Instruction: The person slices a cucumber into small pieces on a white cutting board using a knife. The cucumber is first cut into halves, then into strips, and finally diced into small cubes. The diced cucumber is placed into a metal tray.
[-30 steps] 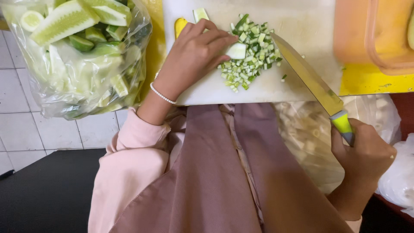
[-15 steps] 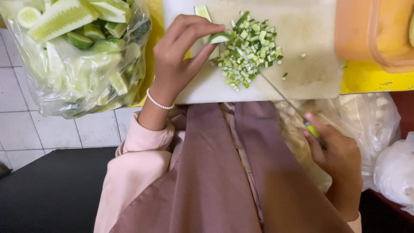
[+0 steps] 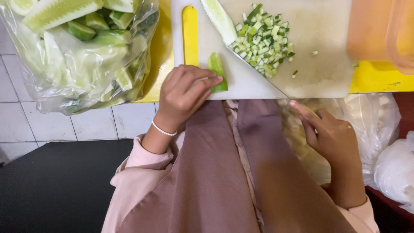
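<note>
My left hand (image 3: 185,92) pinches a short green cucumber wedge (image 3: 217,71) at the near edge of the white cutting board (image 3: 319,73). My right hand (image 3: 330,136) is below the board's edge, closed around the handle of a knife (image 3: 258,71). Its thin blade is seen edge-on and slants up to a pile of diced cucumber (image 3: 261,41). A longer cucumber wedge (image 3: 217,17) lies on the board beside the pile. The knife's handle is mostly hidden in my hand.
A clear plastic bag of cucumber pieces (image 3: 82,51) sits left of the board on a yellow surface (image 3: 375,77). An orange container (image 3: 379,26) stands at the top right. White plastic bags (image 3: 396,172) lie at the lower right. White floor tiles (image 3: 51,129) and a black mat (image 3: 51,185) are below.
My left hand drew back from the diced pile to the board's near edge, holding a cucumber wedge. My right hand turned the knife, so the blade now shows edge-on by the pile.
</note>
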